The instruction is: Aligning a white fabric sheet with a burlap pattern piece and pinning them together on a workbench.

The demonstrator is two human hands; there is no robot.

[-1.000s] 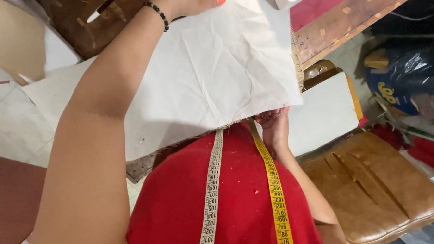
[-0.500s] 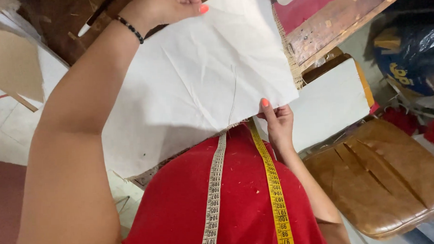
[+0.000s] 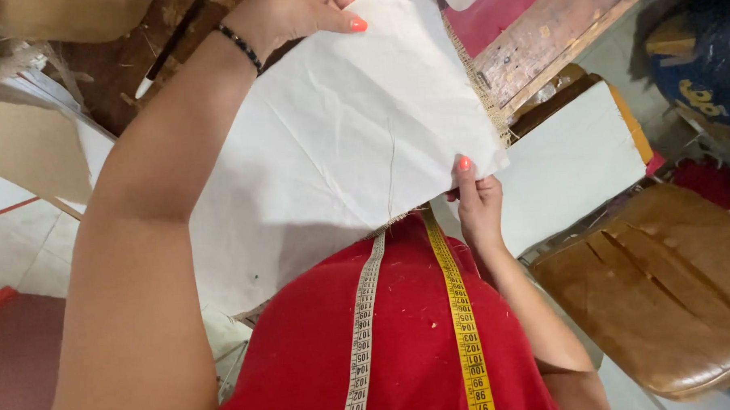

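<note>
The white cloth (image 3: 339, 157) stretches between 2 pinching hands: left hand (image 3: 294, 13) at far edge, right hand (image 3: 478, 205) at near-right corner.

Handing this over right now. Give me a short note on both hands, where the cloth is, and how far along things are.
Left hand: pinching the far top edge of the white cloth, thumb on top.
Right hand: gripping the near right corner of the same cloth.
The cloth is held spread between both hands over the wooden table, creased, with a loose thread down its middle.
A measuring tape hangs round the neck over the red shirt, unused.
Done: cloth picked up and spread. Left: it is not yet laid flat or measured.
</note>
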